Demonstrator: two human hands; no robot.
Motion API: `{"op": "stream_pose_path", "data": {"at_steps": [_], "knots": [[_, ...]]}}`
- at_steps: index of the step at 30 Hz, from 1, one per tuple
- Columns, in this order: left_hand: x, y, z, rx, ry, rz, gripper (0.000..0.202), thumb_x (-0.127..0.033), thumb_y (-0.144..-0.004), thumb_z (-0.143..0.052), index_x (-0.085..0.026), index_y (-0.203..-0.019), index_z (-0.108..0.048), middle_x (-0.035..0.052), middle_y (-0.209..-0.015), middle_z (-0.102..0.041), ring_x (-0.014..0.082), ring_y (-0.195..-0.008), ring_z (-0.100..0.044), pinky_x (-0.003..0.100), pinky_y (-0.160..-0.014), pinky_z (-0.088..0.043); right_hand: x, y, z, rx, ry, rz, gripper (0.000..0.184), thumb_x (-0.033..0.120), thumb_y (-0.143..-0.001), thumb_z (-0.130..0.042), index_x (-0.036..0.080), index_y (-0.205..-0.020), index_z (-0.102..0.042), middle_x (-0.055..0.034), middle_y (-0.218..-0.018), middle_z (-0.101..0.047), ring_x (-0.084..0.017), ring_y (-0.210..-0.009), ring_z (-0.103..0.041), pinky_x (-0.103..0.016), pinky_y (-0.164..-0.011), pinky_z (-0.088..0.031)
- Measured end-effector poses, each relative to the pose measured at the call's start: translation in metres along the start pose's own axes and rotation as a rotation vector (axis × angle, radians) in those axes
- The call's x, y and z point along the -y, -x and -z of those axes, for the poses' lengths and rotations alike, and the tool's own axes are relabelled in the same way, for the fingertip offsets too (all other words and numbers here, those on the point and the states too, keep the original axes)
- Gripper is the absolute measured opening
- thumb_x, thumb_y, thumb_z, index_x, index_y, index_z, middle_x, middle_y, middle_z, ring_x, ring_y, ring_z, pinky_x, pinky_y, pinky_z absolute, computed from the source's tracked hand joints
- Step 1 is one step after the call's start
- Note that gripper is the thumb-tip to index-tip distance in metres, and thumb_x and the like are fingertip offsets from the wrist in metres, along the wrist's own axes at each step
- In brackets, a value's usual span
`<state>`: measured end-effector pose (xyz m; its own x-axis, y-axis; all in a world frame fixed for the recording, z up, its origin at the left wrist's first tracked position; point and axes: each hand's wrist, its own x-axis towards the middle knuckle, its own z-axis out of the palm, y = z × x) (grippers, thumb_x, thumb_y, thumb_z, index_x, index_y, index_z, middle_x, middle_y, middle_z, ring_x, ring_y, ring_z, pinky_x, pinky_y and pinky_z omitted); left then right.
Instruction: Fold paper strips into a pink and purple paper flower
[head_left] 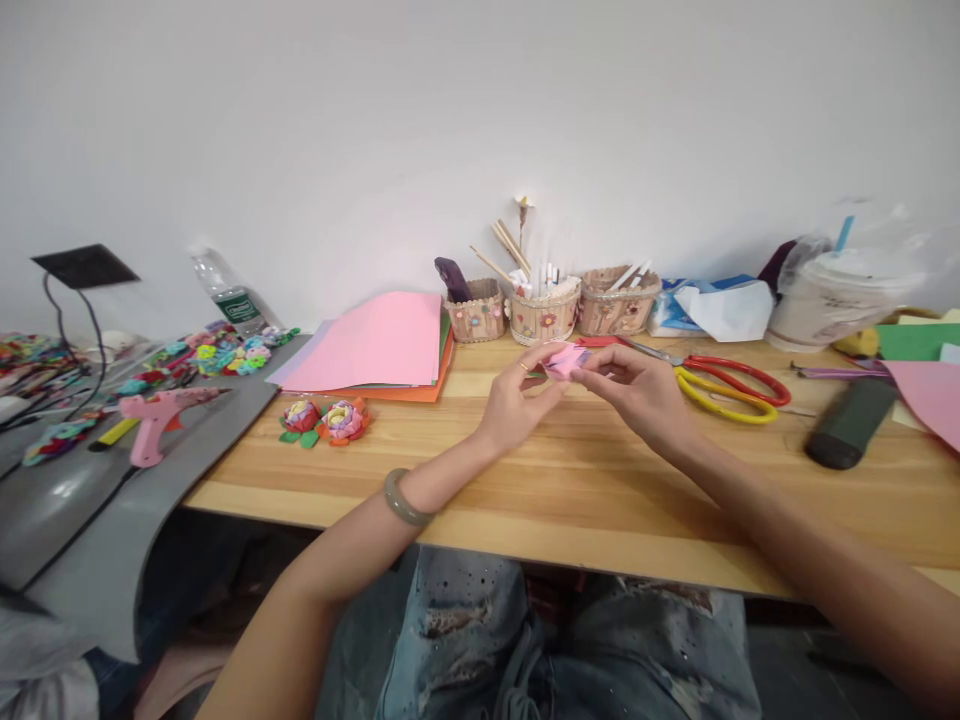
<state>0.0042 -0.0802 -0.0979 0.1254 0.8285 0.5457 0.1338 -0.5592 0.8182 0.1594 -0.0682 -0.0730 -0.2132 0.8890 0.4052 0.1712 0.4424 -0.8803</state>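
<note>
Just above the wooden table, a small folded piece of pink and purple paper (567, 361) is held between my two hands. My left hand (517, 398), with a ring on it, pinches the paper from the left. From the right, the thumb and fingers of my right hand (636, 388) are closed on its other side. My fingers cover part of the folds. On the table to the left lie two finished paper flowers, a smaller one (301, 417) and a larger one (345, 421), with green and orange leaves.
Scissors (731, 387) with red and yellow handles lie right of my hands, near a dark cylinder (851, 424) and a lidded cup (840, 300). Coloured paper sheets (367, 345) are stacked left. Three decorated baskets (544, 312) stand behind. A pink glue gun (154, 420) rests on the grey table.
</note>
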Motion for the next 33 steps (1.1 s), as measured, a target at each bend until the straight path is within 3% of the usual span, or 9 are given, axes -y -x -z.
{"op": "stream_pose_path", "data": {"at_steps": [6,11,15,25,33], "knots": [[0.0011,-0.0014,0.0009,-0.074,0.002,0.033,0.031,-0.03,-0.077,-0.057,-0.023,-0.107,-0.057,0.0068,-0.121,-0.053,0.0178,-0.104,-0.053,0.029,-0.082,-0.048,0.0022,0.0016,-0.0001,0.061,-0.092,-0.052,0.022,0.039,-0.066,-0.069,0.019,-0.07,-0.061,-0.001,-0.071,-0.062,-0.014,-0.065,-0.056,-0.028,-0.063,-0.045],[-0.0002,-0.0011,0.0011,-0.096,-0.032,-0.004,0.03,-0.03,-0.075,-0.059,-0.023,-0.104,-0.059,0.0073,-0.123,-0.051,0.0183,-0.107,-0.052,0.029,-0.084,-0.047,0.0045,0.0012,-0.0009,0.055,-0.153,-0.104,0.022,0.037,-0.064,-0.071,0.019,-0.074,-0.062,-0.0012,-0.073,-0.063,-0.013,-0.063,-0.056,-0.026,-0.058,-0.045],[0.002,-0.0013,0.0007,-0.125,0.038,0.008,0.031,-0.029,-0.075,-0.06,-0.023,-0.105,-0.058,0.0069,-0.124,-0.05,0.017,-0.102,-0.054,0.029,-0.081,-0.049,0.0023,-0.0002,-0.001,-0.017,-0.111,-0.106,0.022,0.037,-0.064,-0.07,0.019,-0.074,-0.063,-0.0012,-0.071,-0.063,-0.013,-0.062,-0.056,-0.026,-0.056,-0.045],[0.0042,-0.0035,-0.0004,-0.117,0.139,0.035,0.03,-0.026,-0.073,-0.062,-0.022,-0.102,-0.058,0.0055,-0.121,-0.053,0.0159,-0.098,-0.055,0.03,-0.083,-0.048,0.0044,0.0026,-0.0019,0.018,-0.006,-0.095,0.021,0.037,-0.068,-0.065,0.018,-0.077,-0.066,-0.0026,-0.073,-0.065,-0.015,-0.065,-0.057,-0.03,-0.064,-0.046],[0.0074,-0.0022,0.0012,-0.112,0.09,0.051,0.031,-0.025,-0.072,-0.063,-0.022,-0.102,-0.059,0.007,-0.129,-0.047,0.0172,-0.103,-0.054,0.031,-0.086,-0.046,-0.0004,-0.0017,0.0002,0.16,-0.028,-0.161,0.025,0.039,-0.065,-0.067,0.017,-0.073,-0.061,-0.0007,-0.067,-0.06,-0.013,-0.061,-0.054,-0.027,-0.057,-0.042]]}}
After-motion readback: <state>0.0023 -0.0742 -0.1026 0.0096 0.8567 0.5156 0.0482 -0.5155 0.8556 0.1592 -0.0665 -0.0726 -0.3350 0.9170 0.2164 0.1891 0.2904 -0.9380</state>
